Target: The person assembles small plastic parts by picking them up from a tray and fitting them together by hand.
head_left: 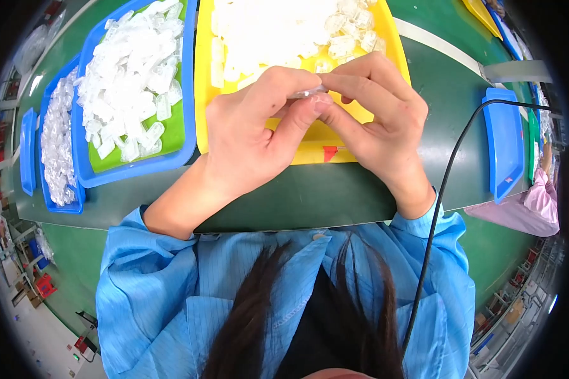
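Observation:
My left hand (253,123) and my right hand (379,107) meet above the front part of a yellow tray (202,95). Between my pinched fingertips is a small clear plastic piece (308,93), mostly covered by the fingers. The left thumb and index finger grip it, and the right thumb and fingertips press at its right end. Behind my hands, many clear plastic pieces (344,44) lie in the yellow tray, washed out by glare in the middle. To the left, a blue tray (82,151) with a green bottom holds a heap of translucent plastic pieces (133,76).
Farther left stands another blue tray (76,205) of bagged clear pieces (58,139). An empty-looking blue tray (506,148) sits at the right, near a person's pink sleeve (531,205). A black cable (447,170) runs past my right arm. The dark green table (284,205) ends near my body.

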Available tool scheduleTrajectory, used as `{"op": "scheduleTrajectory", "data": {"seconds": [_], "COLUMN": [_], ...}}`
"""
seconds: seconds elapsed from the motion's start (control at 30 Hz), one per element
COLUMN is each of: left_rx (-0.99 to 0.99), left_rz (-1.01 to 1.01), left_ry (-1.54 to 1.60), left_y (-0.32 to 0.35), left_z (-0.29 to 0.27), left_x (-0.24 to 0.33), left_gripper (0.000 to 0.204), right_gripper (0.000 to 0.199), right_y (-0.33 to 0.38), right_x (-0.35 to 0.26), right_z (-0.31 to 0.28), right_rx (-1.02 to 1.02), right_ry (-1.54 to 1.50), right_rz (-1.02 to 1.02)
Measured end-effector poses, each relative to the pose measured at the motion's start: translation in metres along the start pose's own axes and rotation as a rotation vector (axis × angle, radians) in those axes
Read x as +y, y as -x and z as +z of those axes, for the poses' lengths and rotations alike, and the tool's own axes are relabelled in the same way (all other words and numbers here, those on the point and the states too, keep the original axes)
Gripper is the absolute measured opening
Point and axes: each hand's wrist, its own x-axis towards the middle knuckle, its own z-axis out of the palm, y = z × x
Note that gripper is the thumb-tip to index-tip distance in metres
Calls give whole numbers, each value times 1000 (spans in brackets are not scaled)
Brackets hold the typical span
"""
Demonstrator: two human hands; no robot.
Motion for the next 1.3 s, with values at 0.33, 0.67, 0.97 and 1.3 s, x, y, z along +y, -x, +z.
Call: {"op": "scheduleTrajectory", "data": {"seconds": [0.33,0.67,0.97,1.3], "left_rx": [-48,-34,-26,-16], "left_rz": [-147,-269,-257,-328], "left_ry": [335,544,567,701], "left_y": [0,6,6,4], "left_z": [7,12,10,16], "left_x": [4,3,2,7], "left_gripper": [19,24,24,23], "right_gripper": [27,29,24,24], "right_y": [-4,-1,-11,-5], "right_x": [-6,-6,-21,-5], "right_z": [-6,-6,-12,-5], "right_rx": [138,161,6,100], "right_ry": [228,183,78,47], "right_rz": [-163,-112,40,-63]}}
